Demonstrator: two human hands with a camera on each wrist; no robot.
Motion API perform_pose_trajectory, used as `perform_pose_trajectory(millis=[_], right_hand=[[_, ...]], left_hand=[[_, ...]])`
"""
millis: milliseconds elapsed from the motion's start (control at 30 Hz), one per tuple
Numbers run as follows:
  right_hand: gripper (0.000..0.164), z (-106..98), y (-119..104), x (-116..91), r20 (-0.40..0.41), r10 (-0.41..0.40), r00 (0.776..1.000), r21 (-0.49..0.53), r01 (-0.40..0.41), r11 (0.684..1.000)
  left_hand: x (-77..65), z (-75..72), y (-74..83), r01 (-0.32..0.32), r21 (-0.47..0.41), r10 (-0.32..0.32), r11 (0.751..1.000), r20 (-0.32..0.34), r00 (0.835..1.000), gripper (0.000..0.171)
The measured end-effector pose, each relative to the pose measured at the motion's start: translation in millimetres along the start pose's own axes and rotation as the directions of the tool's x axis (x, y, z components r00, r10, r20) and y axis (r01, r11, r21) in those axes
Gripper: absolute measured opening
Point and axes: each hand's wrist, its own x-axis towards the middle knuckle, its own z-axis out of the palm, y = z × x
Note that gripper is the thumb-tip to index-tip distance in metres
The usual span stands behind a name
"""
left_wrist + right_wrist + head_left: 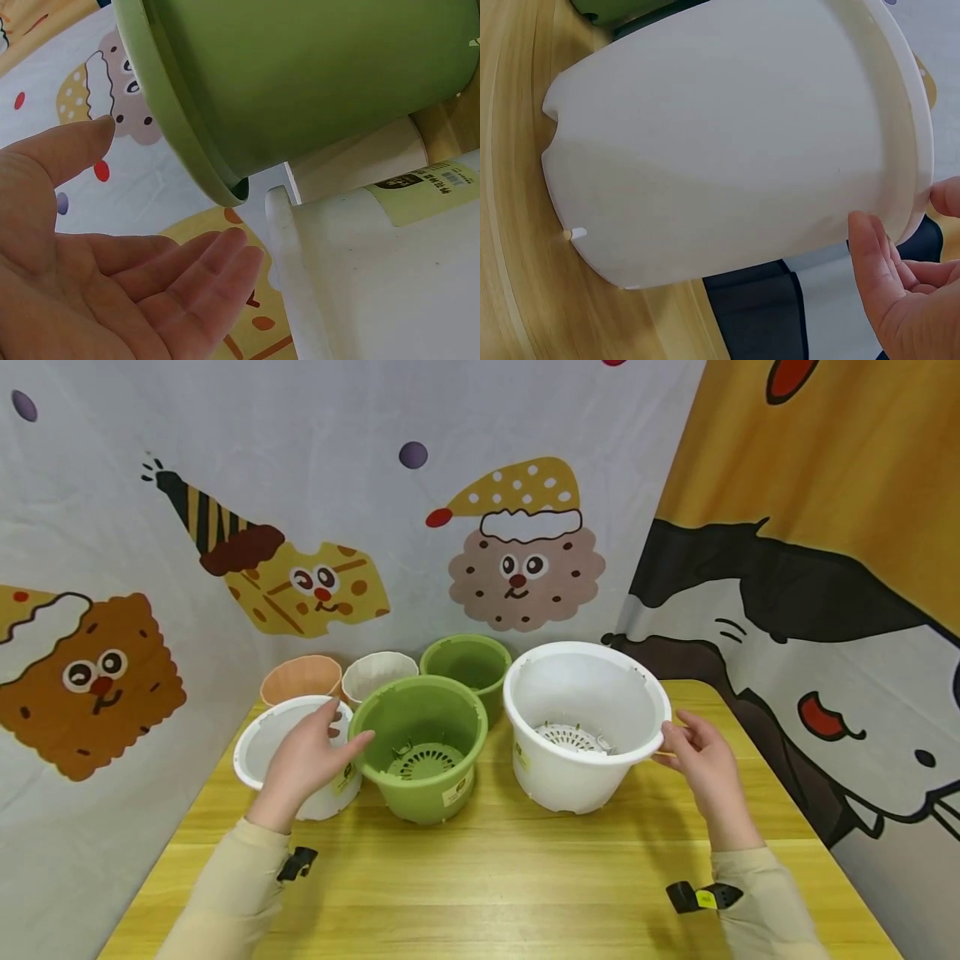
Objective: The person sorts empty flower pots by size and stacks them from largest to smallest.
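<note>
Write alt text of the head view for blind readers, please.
A person's right hand pinches the rim of a white flowerpot at a wooden table; the left hand is near a second white flowerpot and a green flowerpot. Behind these two stand an orange pot, a cream pot and another green flowerpot, before a cartoon-printed backdrop.

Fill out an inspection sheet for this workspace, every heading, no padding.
Surface: table with a yellowish wood-grain top.
Job's things: right white pot and front green pot, both with slotted bases; left white pot, labelled, beside the front green pot.
Clutter: peach pot, cream pot and rear green pot, grouped at the back.
Grippers: left hand open, holding nothing, near the left white and front green pots; right hand pinches the right white pot's rim.
Cables: nothing seen.
Surroundings: backdrop printed with cartoon characters, behind and beside the table.
</note>
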Motion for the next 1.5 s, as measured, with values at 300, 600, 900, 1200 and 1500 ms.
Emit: perform_pose_trajectory(millis=[300,600,900,1200,1500], right_hand=[[0.062,4,-1,2,0.026,-0.001,1.000,0.108,-0.002,0.994],[0.062,5,-4,2,0.035,0.051,0.998,0.126,-0.055,0.990],[0.062,5,-5,3,0.036,0.091,0.995,0.197,-0.097,0.976],[0.063,4,-6,6,0.054,0.103,0.993,0.167,-0.110,0.980],[0.063,-1,-12,11,0.101,0.050,0.994,-0.020,-0.048,0.999]], left_hand=[[10.3,1.9,-3.4,-0.016,-0.008,0.016,1.000,-0.022,1.000,0.077],[15.6,3.1,-3.5,-0.035,-0.011,0.035,0.999,-0.036,0.999,0.072],[27.0,3.1,4.3,-0.057,0.017,0.057,0.998,-0.034,0.998,0.075],[32.8,4.1,8.3,-0.040,0.025,0.040,0.999,-0.022,0.999,0.073],[38.5,7.4,7.1,-0.050,0.051,0.050,0.997,-0.012,0.999,0.072]])
